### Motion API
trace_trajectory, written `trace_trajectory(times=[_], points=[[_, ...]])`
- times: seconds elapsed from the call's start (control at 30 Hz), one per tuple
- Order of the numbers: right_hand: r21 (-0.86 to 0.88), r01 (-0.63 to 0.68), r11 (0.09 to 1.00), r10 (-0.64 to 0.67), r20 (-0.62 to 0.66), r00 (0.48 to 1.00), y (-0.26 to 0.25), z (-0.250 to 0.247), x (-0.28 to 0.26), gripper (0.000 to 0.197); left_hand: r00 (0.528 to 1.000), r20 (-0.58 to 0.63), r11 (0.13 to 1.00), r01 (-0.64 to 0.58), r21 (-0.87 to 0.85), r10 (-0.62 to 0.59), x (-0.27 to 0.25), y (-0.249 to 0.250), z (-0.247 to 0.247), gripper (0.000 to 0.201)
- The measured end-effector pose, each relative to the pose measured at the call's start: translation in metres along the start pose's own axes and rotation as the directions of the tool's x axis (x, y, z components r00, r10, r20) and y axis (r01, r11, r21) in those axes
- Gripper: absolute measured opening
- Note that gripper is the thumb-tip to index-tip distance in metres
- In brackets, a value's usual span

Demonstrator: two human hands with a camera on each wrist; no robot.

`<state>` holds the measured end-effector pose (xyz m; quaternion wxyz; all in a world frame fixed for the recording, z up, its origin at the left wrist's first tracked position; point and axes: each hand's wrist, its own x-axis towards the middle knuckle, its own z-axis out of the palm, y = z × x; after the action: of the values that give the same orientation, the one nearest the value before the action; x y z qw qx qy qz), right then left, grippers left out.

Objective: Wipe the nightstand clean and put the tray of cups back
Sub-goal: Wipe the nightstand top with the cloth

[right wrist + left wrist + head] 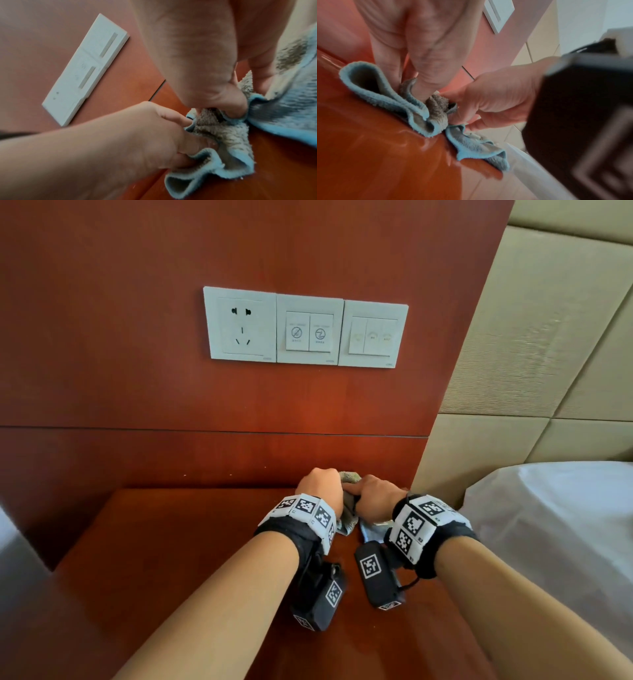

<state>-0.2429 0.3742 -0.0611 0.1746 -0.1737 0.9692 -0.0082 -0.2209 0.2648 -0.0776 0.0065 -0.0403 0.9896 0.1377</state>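
Note:
A blue and grey cloth [346, 522] is bunched between my two hands at the back of the reddish wooden nightstand [171, 542], close to the wall panel. My left hand [320, 486] grips one end of the cloth with curled fingers. My right hand [375, 494] grips the other end beside it. In the left wrist view the cloth [385, 97] hangs in folds onto the glossy top [368, 155]. In the right wrist view both hands pinch the cloth [228, 139] just above the wood [283, 169]. No tray or cups are in view.
A white plate with a socket and switches [305, 328] is on the wooden wall panel above the hands. A bed with a white sheet [548, 525] lies right of the nightstand, with a padded beige headboard [548, 337] behind it.

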Motion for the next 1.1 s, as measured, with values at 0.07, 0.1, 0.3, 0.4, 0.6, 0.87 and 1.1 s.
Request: trace_trajectory(times=[0.07,0.1,0.3,0.4,0.6,0.87,1.1], points=[[-0.020,0.024,1.000,-0.024,0.001,1.000,-0.035,0.005,0.004,0.051,0.998,0.006,0.998,0.061,0.013,-0.061,-0.004,-0.035,-0.010,0.027],[-0.034,0.039,0.999,-0.039,-0.003,0.999,-0.053,0.007,0.006,0.051,0.996,-0.003,0.996,0.089,0.018,-0.089,-0.005,-0.054,-0.015,0.029],[-0.129,0.191,0.973,-0.188,0.039,0.981,-0.166,0.020,0.015,0.051,0.967,-0.016,0.964,0.256,0.073,-0.256,-0.034,-0.154,-0.044,0.024],[-0.159,0.246,0.956,-0.251,-0.011,0.968,-0.198,0.024,0.014,0.046,0.955,-0.017,0.952,0.297,0.075,-0.297,-0.051,-0.180,-0.052,0.025],[0.106,0.201,0.974,-0.179,-0.189,0.966,-0.189,0.030,0.007,0.040,0.963,-0.064,0.962,0.267,0.064,-0.263,-0.069,-0.168,-0.051,0.022],[0.587,0.080,0.805,0.036,-0.183,0.982,-0.086,-0.012,-0.030,0.038,0.998,0.024,0.991,0.054,-0.122,-0.052,-0.064,-0.104,-0.079,0.034],[0.770,-0.130,0.625,0.303,-0.086,0.949,0.014,-0.014,-0.059,0.020,0.998,0.034,0.938,-0.045,-0.344,0.061,-0.060,-0.017,-0.058,0.022]])
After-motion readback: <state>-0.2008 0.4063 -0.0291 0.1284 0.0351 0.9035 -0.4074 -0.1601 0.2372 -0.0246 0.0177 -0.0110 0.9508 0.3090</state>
